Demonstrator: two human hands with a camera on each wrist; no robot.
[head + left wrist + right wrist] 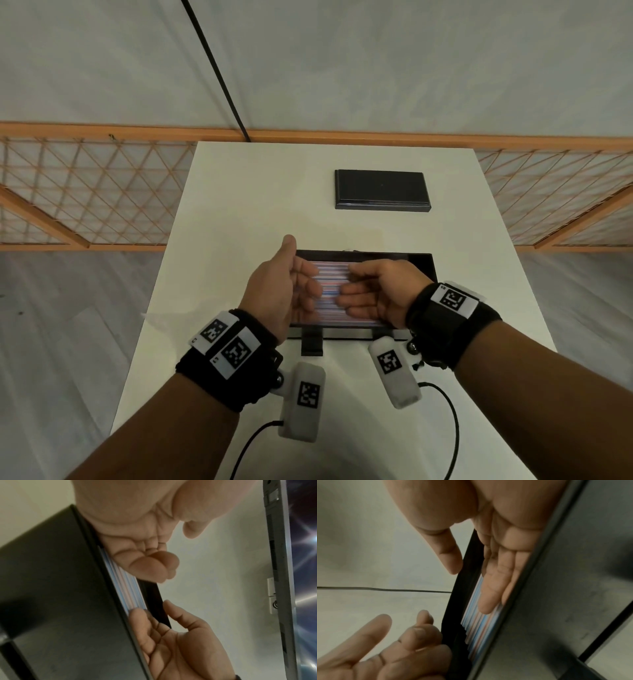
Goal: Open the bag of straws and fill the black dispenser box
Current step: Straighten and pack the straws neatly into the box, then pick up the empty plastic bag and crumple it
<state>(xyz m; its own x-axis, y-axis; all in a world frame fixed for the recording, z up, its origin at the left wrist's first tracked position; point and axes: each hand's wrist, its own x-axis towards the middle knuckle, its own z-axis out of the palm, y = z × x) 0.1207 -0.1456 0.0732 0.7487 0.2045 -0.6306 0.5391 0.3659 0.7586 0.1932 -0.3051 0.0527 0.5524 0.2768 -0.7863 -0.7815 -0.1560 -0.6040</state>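
As both hands hover, straws [329, 291] under relaxed fingers [310, 289], in dispenser box [430, 262]

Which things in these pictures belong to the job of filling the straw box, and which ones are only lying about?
Belonging to the job:
- black dispenser box, open on top
- straws lying inside it
- black lid, set apart farther back on the table
- left hand and right hand, both over the straws

Only lying about:
- white table
- wooden lattice panels
- black cable
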